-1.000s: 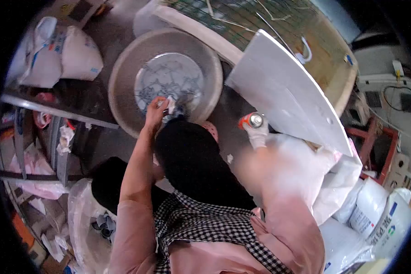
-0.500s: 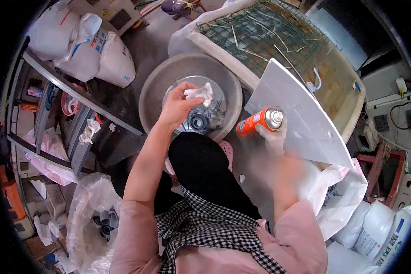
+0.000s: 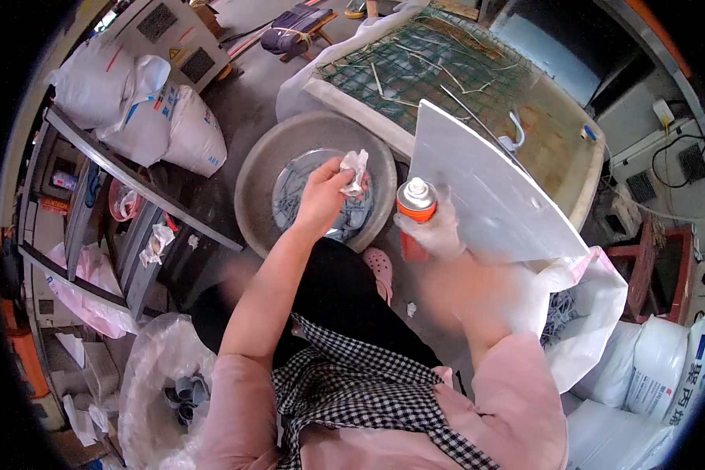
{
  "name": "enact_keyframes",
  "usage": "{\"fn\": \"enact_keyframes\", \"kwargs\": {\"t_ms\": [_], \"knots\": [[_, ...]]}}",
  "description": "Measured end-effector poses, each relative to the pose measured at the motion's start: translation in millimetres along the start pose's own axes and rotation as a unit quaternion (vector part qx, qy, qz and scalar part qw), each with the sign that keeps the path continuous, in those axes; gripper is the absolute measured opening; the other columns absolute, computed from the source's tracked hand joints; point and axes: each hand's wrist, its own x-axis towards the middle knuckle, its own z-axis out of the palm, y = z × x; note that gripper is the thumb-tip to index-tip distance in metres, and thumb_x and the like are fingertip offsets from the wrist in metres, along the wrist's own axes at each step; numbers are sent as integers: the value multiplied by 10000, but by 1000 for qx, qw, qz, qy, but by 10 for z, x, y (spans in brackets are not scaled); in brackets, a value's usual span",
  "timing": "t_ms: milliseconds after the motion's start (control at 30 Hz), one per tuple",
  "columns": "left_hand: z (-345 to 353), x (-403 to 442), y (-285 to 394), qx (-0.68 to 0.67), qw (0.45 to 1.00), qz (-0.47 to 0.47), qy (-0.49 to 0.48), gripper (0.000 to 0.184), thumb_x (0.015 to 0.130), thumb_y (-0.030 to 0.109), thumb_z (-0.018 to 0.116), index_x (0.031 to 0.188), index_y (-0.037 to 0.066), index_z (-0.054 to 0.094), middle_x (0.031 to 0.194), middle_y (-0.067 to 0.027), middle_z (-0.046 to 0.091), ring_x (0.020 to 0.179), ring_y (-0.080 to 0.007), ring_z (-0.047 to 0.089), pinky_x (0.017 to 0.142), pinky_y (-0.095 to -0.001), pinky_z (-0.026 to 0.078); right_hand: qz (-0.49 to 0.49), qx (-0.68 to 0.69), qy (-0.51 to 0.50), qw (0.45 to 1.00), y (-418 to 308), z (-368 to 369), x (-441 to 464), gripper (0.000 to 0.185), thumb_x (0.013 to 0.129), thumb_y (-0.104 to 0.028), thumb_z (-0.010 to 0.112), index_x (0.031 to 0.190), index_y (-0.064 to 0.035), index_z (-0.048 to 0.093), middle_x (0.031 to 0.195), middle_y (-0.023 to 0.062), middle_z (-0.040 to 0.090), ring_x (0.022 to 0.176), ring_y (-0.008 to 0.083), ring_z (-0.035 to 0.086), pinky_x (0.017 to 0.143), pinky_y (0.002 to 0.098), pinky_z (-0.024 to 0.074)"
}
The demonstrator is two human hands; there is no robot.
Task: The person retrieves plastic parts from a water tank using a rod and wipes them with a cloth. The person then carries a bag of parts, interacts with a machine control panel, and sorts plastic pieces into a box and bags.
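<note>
My left hand point(image 3: 323, 194) is closed around a crumpled white tissue point(image 3: 354, 169), held above a wide grey basin point(image 3: 256, 153). Thin grey plastic strips point(image 3: 296, 182) lie in the bottom of the basin. Just right of the tissue, my right hand point(image 3: 444, 229), in a whitish glove, grips an orange spray can point(image 3: 417, 201) with a silver top. The can's white nozzle points up toward the camera. Its lower body is partly covered by the gloved fingers.
A white panel point(image 3: 478, 180) leans beside a large tub point(image 3: 587, 168) with green mesh. On the right stands an open white sack point(image 3: 595, 301); on the left, a clear bag point(image 3: 153, 392) holds grey parts. Metal rails point(image 3: 133, 176) and full sacks point(image 3: 192, 129) occupy the left side.
My right hand has brought the spray can left, closer to the tissue, and its top now faces the camera. The left hand has shifted slightly right. The dark ring in the basin no longer shows.
</note>
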Motion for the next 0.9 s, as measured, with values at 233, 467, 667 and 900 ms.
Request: {"fn": "enact_keyframes", "kwargs": {"t_ms": [233, 467, 667, 900], "knots": [[234, -29, -102, 144, 986, 51, 73, 236, 929, 132, 597, 1120, -5, 583, 888, -42, 614, 781, -103, 559, 675, -262, 432, -21, -43, -26, 999, 7, -17, -30, 853, 637, -244, 802, 1376, -84, 406, 1198, 218, 568, 1118, 356, 573, 947, 416, 464], [273, -71, -129, 192, 980, 42, 21, 216, 936, 122, 581, 1082, -34, 612, 855, -51, 637, 756, -107, 578, 674, -245, 454, -56, -24, -148, 987, -388, -186, -26, 786, 645, -223, 784, 1360, -150, 466, 1178, 165, 599, 1059, 328, 611, 911, 393, 488], [252, -101, -134, 128, 991, 33, -1, 242, 988, 159, 507, 1154, -9, 559, 973, -44, 639, 829, -117, 608, 731, -252, 481, -83, -73, -165, 980, -327, -175, -9, 788, 634, -213, 775, 1358, -156, 469, 1185, 172, 594, 1082, 347, 598, 914, 400, 492], [337, -160, -209, 42, 998, 34, 30, 229, 912, 80, 610, 1117, -18, 585, 953, -60, 646, 791, -110, 599, 669, -237, 489, -77, -45, -155, 984, -265, -129, -43, 783, 634, -236, 777, 1348, -144, 470, 1200, 171, 592, 1092, 347, 595, 927, 400, 488]]}}
